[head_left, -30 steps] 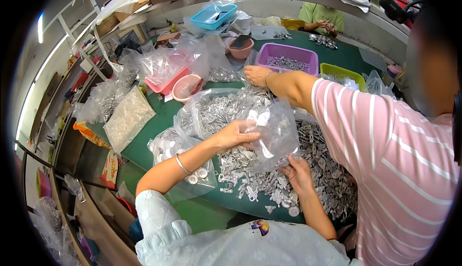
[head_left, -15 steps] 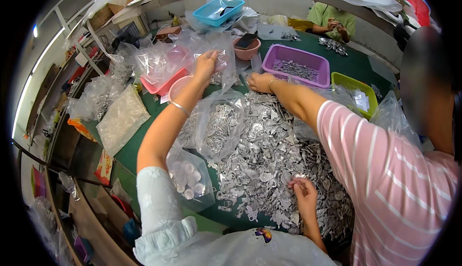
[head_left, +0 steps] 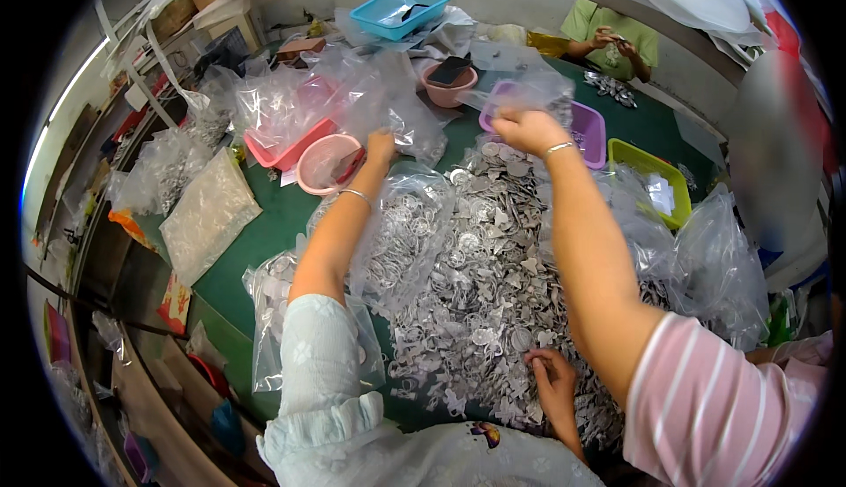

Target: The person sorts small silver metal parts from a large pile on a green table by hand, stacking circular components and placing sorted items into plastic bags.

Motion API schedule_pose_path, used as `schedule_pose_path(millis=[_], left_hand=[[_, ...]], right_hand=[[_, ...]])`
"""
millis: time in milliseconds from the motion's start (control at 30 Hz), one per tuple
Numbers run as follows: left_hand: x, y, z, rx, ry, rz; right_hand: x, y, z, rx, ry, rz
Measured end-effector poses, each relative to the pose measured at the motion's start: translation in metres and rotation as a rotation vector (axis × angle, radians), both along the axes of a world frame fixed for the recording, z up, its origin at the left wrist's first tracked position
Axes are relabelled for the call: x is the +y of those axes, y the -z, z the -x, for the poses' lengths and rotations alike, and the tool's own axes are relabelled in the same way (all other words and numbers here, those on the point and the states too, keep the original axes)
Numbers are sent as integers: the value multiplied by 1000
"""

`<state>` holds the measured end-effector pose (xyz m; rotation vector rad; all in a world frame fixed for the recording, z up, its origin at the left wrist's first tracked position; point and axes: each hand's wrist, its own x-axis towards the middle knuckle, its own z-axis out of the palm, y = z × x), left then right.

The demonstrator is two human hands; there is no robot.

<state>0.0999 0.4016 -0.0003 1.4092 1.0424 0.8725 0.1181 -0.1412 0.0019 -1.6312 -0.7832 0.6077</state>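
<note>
My left hand (head_left: 381, 146) is closed on the edge of a clear plastic bag (head_left: 414, 130), beside a round pink bowl (head_left: 310, 184). Low over the near side of a large heap of small silver metal pieces (head_left: 480, 275) is my right hand (head_left: 555, 390). Its fingers are loosely bent and apart at the pieces, and I see nothing held in them. A co-worker's hand (head_left: 529, 131), on an arm with a pink striped sleeve, holds up a blurred clear bag with pieces in it, in front of a purple basin (head_left: 589, 134). An opened bag of silver rings or charms (head_left: 410, 231) lies between my arms.
A pink tray (head_left: 291, 154) and a flat bag of pale contents (head_left: 210, 214) lie left. Farther back are a blue basin (head_left: 398, 22) and a phone (head_left: 450, 70) on a pink bowl. A green basin (head_left: 648, 189) stands right. Another person (head_left: 608, 37) sits across the green table.
My left hand has come down and nearer with the bag. The shiny piece at my right fingertips no longer shows. The co-worker's hand has risen from the heap with a bag.
</note>
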Motion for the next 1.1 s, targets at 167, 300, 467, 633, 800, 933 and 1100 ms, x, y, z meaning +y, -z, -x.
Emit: schedule_pose_path(millis=[167,300,467,633,800,933,1100], left_hand=[[1,-6,4,-28,41,75],[20,-14,21,184,-100,-110],[5,-35,22,451,-86,-642],[-57,-67,14,369,126,-754],[-120,-102,27,285,323,-707],[-162,-106,36,222,444,-770],[-226,-91,23,280,671,-906]], right_hand=[[-7,-6,3,-64,14,-41],[-10,-22,13,-160,22,-13],[-25,-28,17,-286,44,-49],[-44,-33,23,-277,46,8],[-58,-24,29,-370,18,-14],[-64,-22,31,-399,31,-32],[-81,-26,21,-357,156,-26]])
